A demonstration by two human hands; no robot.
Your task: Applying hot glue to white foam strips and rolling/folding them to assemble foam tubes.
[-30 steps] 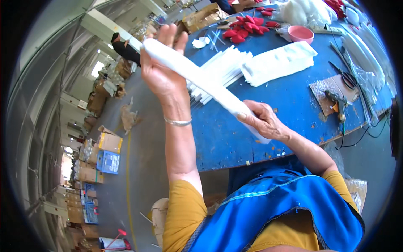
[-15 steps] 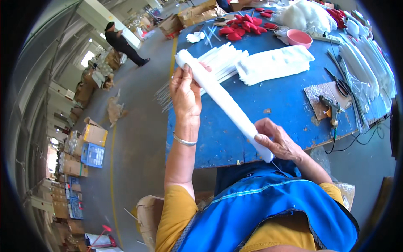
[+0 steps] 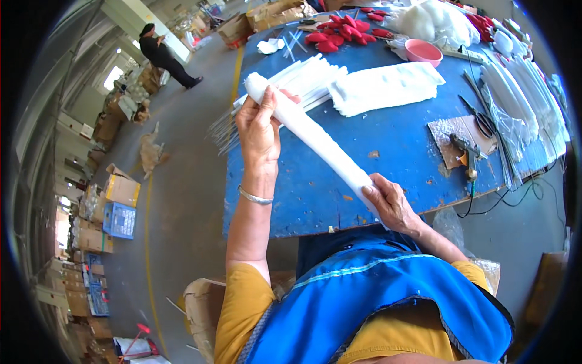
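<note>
I hold a long white padded roll [image 3: 315, 136] slantwise over the near left part of the blue table [image 3: 400, 151]. My left hand [image 3: 259, 124] grips its upper end, thumb and fingers wrapped around it. My right hand [image 3: 391, 203] clasps its lower end at the table's front edge. Behind the roll lies a bundle of thin white sticks [image 3: 303, 79], their ends sticking out past the table's left edge.
A flat stack of white padding [image 3: 385, 88], red pieces [image 3: 342, 31], a pink bowl [image 3: 423, 52], white fluff [image 3: 433, 21], clear sleeves [image 3: 521, 91] and a glue gun [image 3: 465, 155] on a foil mat lie on the table. A person [image 3: 162, 56] stands far left among cardboard boxes [image 3: 121, 189].
Both hands have brought the roll down and toward the table; it now lies lower over the blue top. The person in the aisle appears farther left in view.
</note>
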